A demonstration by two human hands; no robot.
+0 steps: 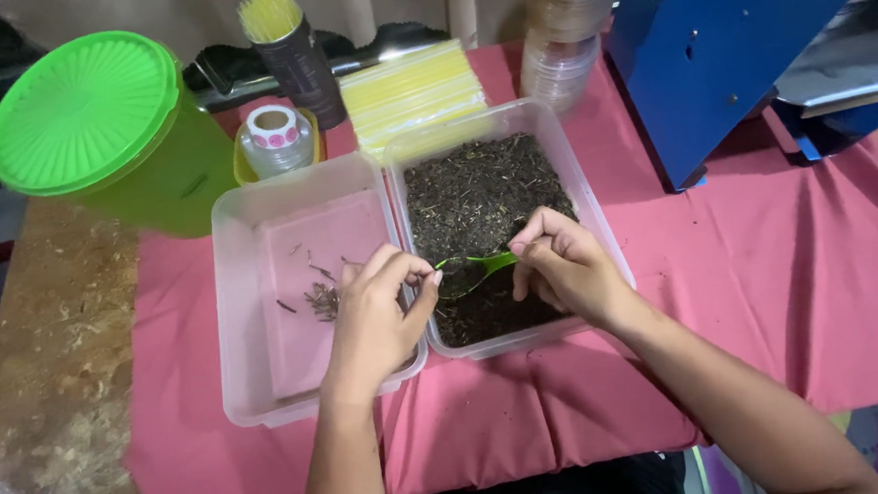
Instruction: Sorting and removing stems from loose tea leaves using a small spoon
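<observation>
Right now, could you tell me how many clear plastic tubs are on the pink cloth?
2. The left tub, nearly empty with a few dark bits, lies under the left hand. The right tub, full of dark dried leaves, sits beside it, under the right hand holding a green scoop.

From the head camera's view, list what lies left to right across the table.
Green lidded canister → clear bin with a few dark bits → left hand → green scoop → right hand → bare pink cloth.

The right hand point(565, 267) hides the green scoop's point(475, 265) handle; the blue machine point(719, 52) is cut off above.
</observation>
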